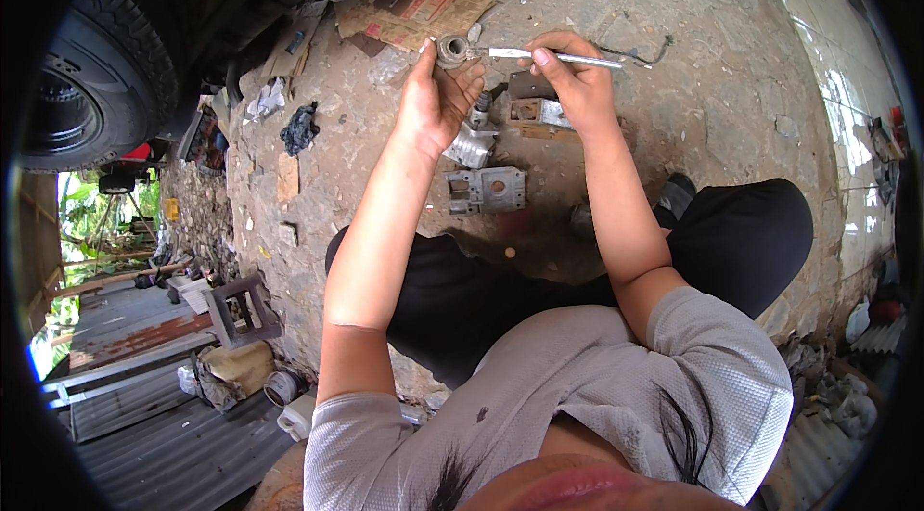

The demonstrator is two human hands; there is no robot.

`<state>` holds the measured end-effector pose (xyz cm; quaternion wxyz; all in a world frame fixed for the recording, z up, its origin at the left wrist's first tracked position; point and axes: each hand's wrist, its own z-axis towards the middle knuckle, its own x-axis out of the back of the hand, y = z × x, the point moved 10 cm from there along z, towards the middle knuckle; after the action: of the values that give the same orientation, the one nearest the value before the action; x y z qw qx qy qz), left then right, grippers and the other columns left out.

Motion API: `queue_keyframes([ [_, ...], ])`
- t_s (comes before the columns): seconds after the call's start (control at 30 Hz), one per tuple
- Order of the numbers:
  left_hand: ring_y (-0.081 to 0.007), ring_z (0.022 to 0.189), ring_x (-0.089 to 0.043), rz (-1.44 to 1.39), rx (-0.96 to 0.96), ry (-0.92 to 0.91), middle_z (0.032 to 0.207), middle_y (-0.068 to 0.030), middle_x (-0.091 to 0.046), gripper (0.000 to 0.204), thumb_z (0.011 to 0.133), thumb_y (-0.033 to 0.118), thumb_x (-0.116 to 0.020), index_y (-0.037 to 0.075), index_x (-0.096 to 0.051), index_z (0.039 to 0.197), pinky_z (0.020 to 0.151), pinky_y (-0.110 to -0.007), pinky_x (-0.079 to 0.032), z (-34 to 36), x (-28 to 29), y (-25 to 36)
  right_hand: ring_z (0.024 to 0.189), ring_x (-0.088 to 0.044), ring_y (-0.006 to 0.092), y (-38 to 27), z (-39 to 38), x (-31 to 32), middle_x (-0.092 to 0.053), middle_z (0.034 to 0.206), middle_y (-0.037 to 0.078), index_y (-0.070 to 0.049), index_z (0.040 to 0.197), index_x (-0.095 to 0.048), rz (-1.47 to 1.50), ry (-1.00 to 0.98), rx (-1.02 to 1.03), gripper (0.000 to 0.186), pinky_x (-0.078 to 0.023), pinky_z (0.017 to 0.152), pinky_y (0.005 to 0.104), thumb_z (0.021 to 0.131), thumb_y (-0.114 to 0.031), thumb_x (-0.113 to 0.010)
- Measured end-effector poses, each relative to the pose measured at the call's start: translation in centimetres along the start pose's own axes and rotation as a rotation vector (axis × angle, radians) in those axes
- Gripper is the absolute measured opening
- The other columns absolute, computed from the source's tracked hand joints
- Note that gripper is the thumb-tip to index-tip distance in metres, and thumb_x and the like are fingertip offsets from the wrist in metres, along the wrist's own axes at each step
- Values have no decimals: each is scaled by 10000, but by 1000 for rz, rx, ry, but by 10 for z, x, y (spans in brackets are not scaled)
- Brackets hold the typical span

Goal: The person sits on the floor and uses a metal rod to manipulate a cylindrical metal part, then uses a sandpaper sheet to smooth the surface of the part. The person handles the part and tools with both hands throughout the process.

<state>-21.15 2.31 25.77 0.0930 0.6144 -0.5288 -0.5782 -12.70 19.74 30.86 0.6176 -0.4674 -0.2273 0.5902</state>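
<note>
- We see the metal ring [452,50] up at the fingertips of the left hand [441,99], above the dirt ground [712,49] and well in front of the knees.
- It looks short and stout, dull grey-brown, with a round opening facing us and a thick rim around it; fine marks on it are too small for us to read.
- The left hand holds this ring between thumb and fingers, with the palm partly turned up.
- We find the right hand [575,80] closed in a pinch around a slim tool [599,62], much as one grips a pen.
- That tool is straight, white toward the left and shiny silver toward the right, lying almost level.
- Its thin left end points at the ring and comes close beside it; we cannot tell whether the two touch.
- Below the hands, on the ground, we see a flat grey metal block [500,190] with a round hole, a rounded silver part [470,147], and a boxy metal piece [552,114].
- Beyond the ring, we notice flattened cardboard [414,12].
</note>
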Motion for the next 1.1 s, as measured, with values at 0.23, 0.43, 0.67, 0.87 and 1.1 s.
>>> queue_keyframes([
  [0.23, -182, 924, -667, 28, 29, -61, 1057, -86, -699, 473, 1106, 480, -390, 99, -598, 1296, 845, -335, -528, 1, -1, -2, 870, -653, 93, -3, -1, -6, -745, 938, 52, -13, 1074, -694, 87, -34, -13, 164, -502, 763, 247, 1002, -161, -702],
  [0.43, -154, 894, -664, 127, 0, -34, 1044, -55, -701, 448, 1098, 479, -431, 116, -621, 1279, 825, -327, -498, -4, -5, 0, 877, -660, 112, 4, -1, 0, -747, 940, 49, -8, 1033, -709, -100, 9, -76, 162, -518, 778, 274, 987, -162, -721],
  [0.67, -145, 918, -613, 548, -282, 132, 1067, -39, -671, 434, 1088, 460, -499, 79, -620, 1258, 824, -308, -477, -3, 5, 29, 861, -666, 126, -43, -2, -24, -750, 911, 59, -13, 972, -732, -517, -105, 392, 186, -527, 763, 304, 937, -191, -775],
  [0.87, -131, 923, -599, 600, -303, 121, 1080, -35, -669, 477, 1091, 444, -506, 38, -595, 1324, 826, -297, -475, -10, -2, 36, 812, -659, 134, 18, -4, 12, -764, 918, 90, -3, 1018, -731, -84, 134, -143, 241, -521, 747, 292, 961, -235, -756],
  [1.1, -133, 939, -608, 543, -302, 115, 1103, -29, -674, 467, 1095, 453, -495, 45, -612, 1289, 825, -302, -483, -19, -2, 29, 870, -688, 164, 26, -5, 4, -761, 988, 104, 2, 1033, -756, 57, -23, -150, 141, -544, 793, 300, 937, -102, -749],
])
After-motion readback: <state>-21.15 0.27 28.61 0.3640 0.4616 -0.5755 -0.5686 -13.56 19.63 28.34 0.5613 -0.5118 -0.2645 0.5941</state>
